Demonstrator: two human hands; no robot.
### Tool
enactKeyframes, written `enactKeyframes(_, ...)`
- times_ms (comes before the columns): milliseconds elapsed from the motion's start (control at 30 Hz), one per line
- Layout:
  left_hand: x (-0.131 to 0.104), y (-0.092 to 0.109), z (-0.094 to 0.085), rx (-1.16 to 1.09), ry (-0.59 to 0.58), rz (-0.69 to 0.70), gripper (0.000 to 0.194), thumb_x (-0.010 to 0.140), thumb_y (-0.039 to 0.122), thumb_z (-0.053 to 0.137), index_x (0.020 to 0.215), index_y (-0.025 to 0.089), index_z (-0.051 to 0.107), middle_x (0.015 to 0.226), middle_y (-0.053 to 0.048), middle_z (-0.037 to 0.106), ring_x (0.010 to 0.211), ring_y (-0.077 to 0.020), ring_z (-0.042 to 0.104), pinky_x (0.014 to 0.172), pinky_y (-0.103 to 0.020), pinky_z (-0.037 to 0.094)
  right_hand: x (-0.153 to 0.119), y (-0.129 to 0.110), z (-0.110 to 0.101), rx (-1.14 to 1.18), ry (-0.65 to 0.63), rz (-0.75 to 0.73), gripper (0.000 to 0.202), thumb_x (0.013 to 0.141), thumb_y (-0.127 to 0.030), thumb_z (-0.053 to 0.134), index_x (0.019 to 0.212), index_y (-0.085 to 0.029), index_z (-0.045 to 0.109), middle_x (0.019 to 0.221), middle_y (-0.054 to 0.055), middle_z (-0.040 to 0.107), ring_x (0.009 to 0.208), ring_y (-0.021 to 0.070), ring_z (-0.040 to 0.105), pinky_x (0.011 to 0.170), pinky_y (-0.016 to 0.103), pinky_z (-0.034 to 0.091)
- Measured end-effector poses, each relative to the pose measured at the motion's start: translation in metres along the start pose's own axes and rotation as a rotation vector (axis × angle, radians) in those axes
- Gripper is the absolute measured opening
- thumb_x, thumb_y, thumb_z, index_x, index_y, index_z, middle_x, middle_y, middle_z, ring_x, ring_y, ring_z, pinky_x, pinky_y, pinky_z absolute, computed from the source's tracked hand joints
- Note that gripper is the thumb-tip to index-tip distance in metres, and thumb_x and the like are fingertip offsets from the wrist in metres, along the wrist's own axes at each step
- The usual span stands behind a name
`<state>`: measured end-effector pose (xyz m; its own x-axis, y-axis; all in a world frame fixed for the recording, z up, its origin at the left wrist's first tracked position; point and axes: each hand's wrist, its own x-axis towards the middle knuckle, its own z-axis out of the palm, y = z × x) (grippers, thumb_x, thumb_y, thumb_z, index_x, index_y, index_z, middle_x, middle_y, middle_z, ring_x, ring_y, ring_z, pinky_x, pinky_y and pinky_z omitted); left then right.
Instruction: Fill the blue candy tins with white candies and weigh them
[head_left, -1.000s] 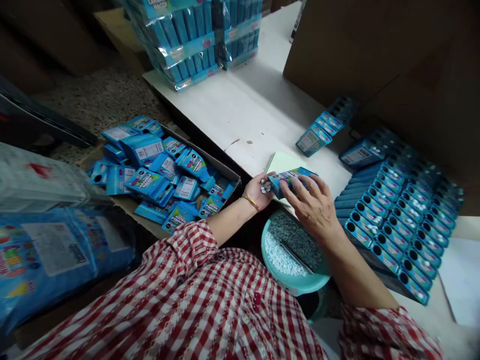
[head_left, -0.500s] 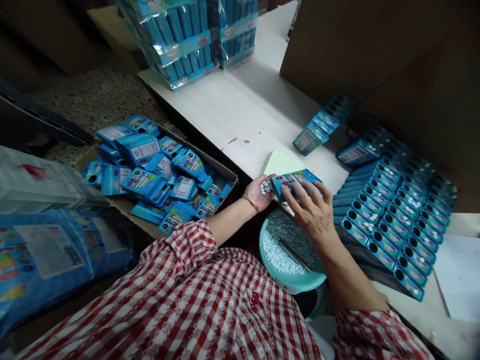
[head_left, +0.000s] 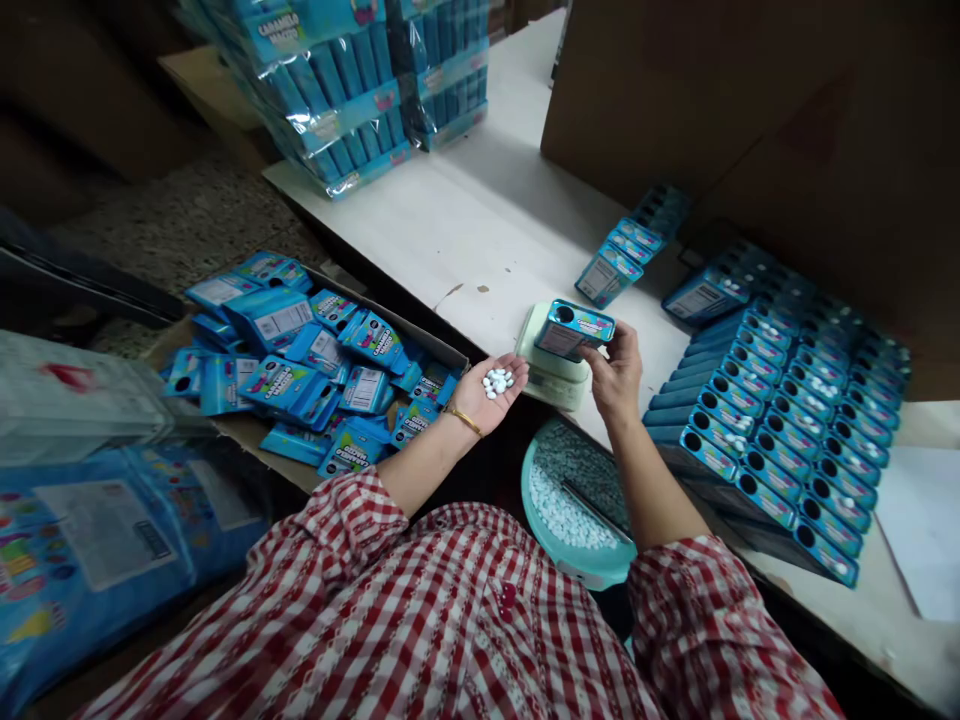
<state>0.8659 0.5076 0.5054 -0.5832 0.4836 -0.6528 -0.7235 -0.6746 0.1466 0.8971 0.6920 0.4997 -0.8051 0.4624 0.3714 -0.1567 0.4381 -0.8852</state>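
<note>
My left hand is palm up, fingers loosely curved, holding a small heap of white candies. My right hand grips one end of a blue candy box between thumb and fingers. The box is upright, with a round dark hole in its top, over the pale green kitchen scale; whether it rests on the scale I cannot tell. Below my hands, a turquoise tub contains many white candies and a dark, narrow tool.
At the left, a cardboard carton is heaped with blue boxes. Rows of upright holed boxes cover the table's right side. Several more boxes stand behind the scale. Wrapped packs are stacked at the far left of the white table.
The box has turned from lying tilted against my left palm to upright above the scale. My left hand has drawn back to the left with the candies, and its palm is now uncovered.
</note>
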Motion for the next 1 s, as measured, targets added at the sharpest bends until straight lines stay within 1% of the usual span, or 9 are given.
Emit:
enactKeyframes(100, -0.008, -0.001, -0.011, 0.028, 0.018, -0.019, 0.026, 0.089, 0.019, 0.041, 0.081, 0.006, 0.063, 0.083, -0.013, 0.068, 0.081, -0.0172, 0.066, 0.075, -0.028, 0.054, 0.000, 0.011, 0.008, 0.030, 0.022, 0.013, 0.033, 0.071, -0.031, 0.062, 0.100, -0.024, 0.047, 0.091, 0.000, 0.053, 0.085, 0.0149, 0.054, 0.079, 0.034, 0.049)
enactKeyframes(233, -0.018, -0.006, -0.022, 0.075, 0.024, -0.070, 0.027, 0.089, 0.019, 0.040, 0.082, 0.006, 0.063, 0.086, -0.012, 0.068, 0.082, -0.0174, 0.066, 0.074, -0.028, 0.054, -0.008, 0.017, -0.003, -0.009, 0.002, 0.000, 0.042, 0.073, -0.037, 0.061, 0.110, -0.024, 0.046, 0.101, 0.003, 0.055, 0.093, 0.0168, 0.056, 0.084, 0.037, 0.049)
enactKeyframes(333, -0.024, -0.010, -0.029, 0.092, 0.034, -0.104, 0.026, 0.089, 0.019, 0.041, 0.084, 0.007, 0.063, 0.088, -0.012, 0.068, 0.084, -0.0174, 0.066, 0.074, -0.028, 0.054, -0.029, 0.000, -0.017, -0.157, 0.066, -0.095, 0.050, 0.076, -0.033, 0.061, 0.122, -0.023, 0.043, 0.117, 0.008, 0.052, 0.108, 0.0205, 0.051, 0.092, 0.041, 0.044)
enactKeyframes(400, -0.028, -0.014, -0.032, 0.101, 0.033, -0.130, 0.025, 0.089, 0.019, 0.041, 0.085, 0.007, 0.063, 0.091, -0.012, 0.068, 0.086, -0.0182, 0.066, 0.076, -0.029, 0.054, -0.051, -0.020, -0.021, -0.316, 0.081, -0.182, 0.044, 0.079, -0.027, 0.059, 0.122, -0.023, 0.047, 0.115, 0.009, 0.054, 0.108, 0.0218, 0.051, 0.091, 0.043, 0.045)
enactKeyframes(467, -0.032, -0.020, -0.036, 0.117, 0.026, -0.172, 0.026, 0.089, 0.019, 0.041, 0.085, 0.007, 0.064, 0.091, -0.012, 0.068, 0.085, -0.0185, 0.066, 0.075, -0.029, 0.054, -0.078, -0.040, -0.018, -0.433, -0.073, -0.259, 0.037, 0.083, -0.023, 0.055, 0.119, -0.023, 0.051, 0.108, 0.009, 0.057, 0.102, 0.0216, 0.054, 0.087, 0.041, 0.047)
enactKeyframes(533, -0.036, -0.029, -0.039, 0.135, 0.040, -0.224, 0.027, 0.090, 0.019, 0.040, 0.086, 0.007, 0.064, 0.086, -0.011, 0.069, 0.078, -0.0160, 0.066, 0.068, -0.026, 0.053, -0.104, -0.054, -0.009, -0.510, -0.334, -0.322, 0.035, 0.085, -0.020, 0.051, 0.120, -0.021, 0.053, 0.107, 0.011, 0.058, 0.098, 0.0220, 0.055, 0.083, 0.039, 0.049)
enactKeyframes(633, -0.040, -0.040, -0.046, 0.136, 0.074, -0.304, 0.030, 0.091, 0.021, 0.039, 0.091, 0.007, 0.065, 0.083, -0.010, 0.068, 0.068, -0.0123, 0.064, 0.060, -0.022, 0.049, -0.130, -0.058, 0.003, -0.656, -0.590, -0.386, 0.037, 0.086, -0.015, 0.045, 0.122, -0.013, 0.052, 0.108, 0.015, 0.058, 0.095, 0.0239, 0.053, 0.080, 0.039, 0.050)
enactKeyframes(800, -0.043, -0.048, -0.056, 0.148, 0.108, -0.358, 0.032, 0.091, 0.022, 0.038, 0.096, 0.007, 0.065, 0.084, -0.012, 0.068, 0.070, -0.0133, 0.064, 0.061, -0.023, 0.048, -0.137, -0.052, 0.006, -0.760, -0.766, -0.425, 0.033, 0.086, -0.011, 0.042, 0.117, -0.012, 0.054, 0.098, 0.013, 0.060, 0.087, 0.0226, 0.052, 0.076, 0.037, 0.051)
enactKeyframes(1000, -0.045, -0.047, -0.054, 0.119, 0.075, -0.367, 0.032, 0.091, 0.018, 0.037, 0.086, 0.007, 0.066, 0.071, -0.007, 0.066, 0.059, -0.0107, 0.060, 0.056, -0.022, 0.047, -0.127, -0.065, -0.002, -0.724, -0.825, -0.349, 0.023, 0.087, -0.014, 0.045, 0.107, -0.013, 0.055, 0.100, 0.012, 0.058, 0.087, 0.0209, 0.051, 0.070, 0.033, 0.052)
